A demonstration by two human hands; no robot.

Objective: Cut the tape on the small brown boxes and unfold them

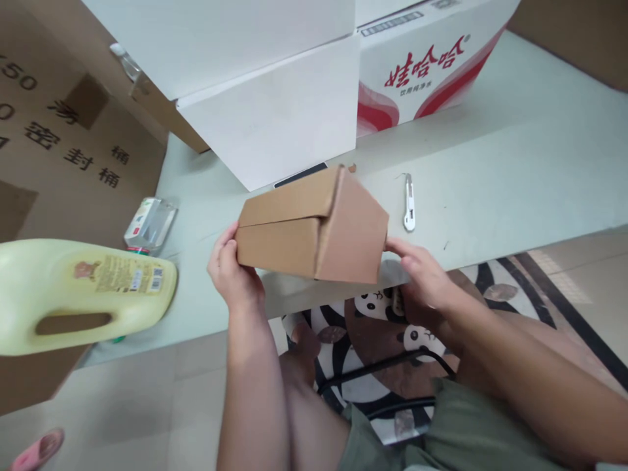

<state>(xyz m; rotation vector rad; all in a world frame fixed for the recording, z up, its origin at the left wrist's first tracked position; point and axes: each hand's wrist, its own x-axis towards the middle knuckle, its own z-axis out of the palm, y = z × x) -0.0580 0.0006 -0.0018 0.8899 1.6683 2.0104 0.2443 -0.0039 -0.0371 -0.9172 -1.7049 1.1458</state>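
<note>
A small brown cardboard box, its flaps folded shut, is held tilted just above the front edge of the table. My left hand grips its left end, the thumb on the near side and some fingers hidden beneath. At the right end, my right hand has its fingertips against the lower corner; part of those fingers is hidden behind the box. Beyond my right hand, a white utility knife lies on the pale table.
White cartons stand at the back, with a dark flat object at their base. On the left are a large yellow jug, a clear plastic container and a big brown carton. A panda-patterned mat covers floor below.
</note>
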